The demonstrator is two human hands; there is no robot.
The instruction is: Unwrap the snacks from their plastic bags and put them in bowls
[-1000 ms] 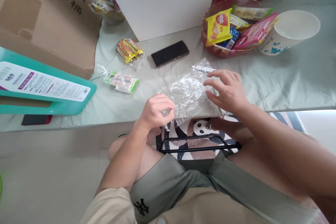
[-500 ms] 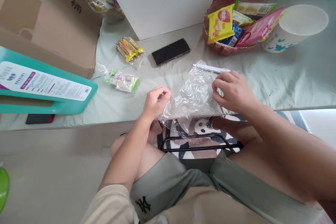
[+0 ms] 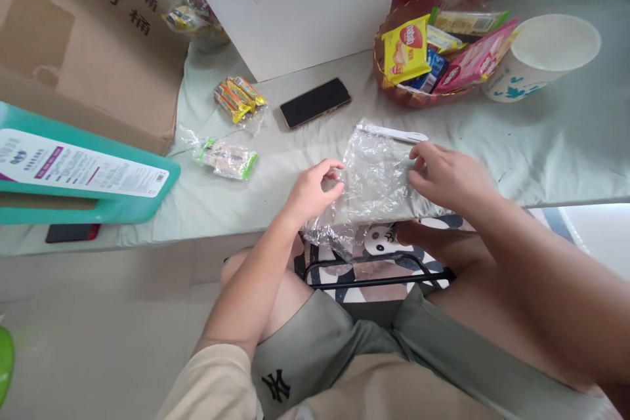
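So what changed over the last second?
Left hand moved right, its pinch opened; right hand moved right, uncovering more of the white pen-like item, its own grip unclear. Clear plastic changed shape. Phone and snack basket stayed put.

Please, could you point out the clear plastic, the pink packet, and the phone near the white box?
Clear plastic (image 3: 377, 174), head view: on its crumpled middle.
Pink packet (image 3: 473, 65), head view: on its front face.
Phone (image 3: 315, 103), head view: on the middle of its dark screen.

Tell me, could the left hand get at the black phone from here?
Probably yes: the phone lies beyond the left hand, and only pale green cloth shows between them; the clear plastic lies off to the right.
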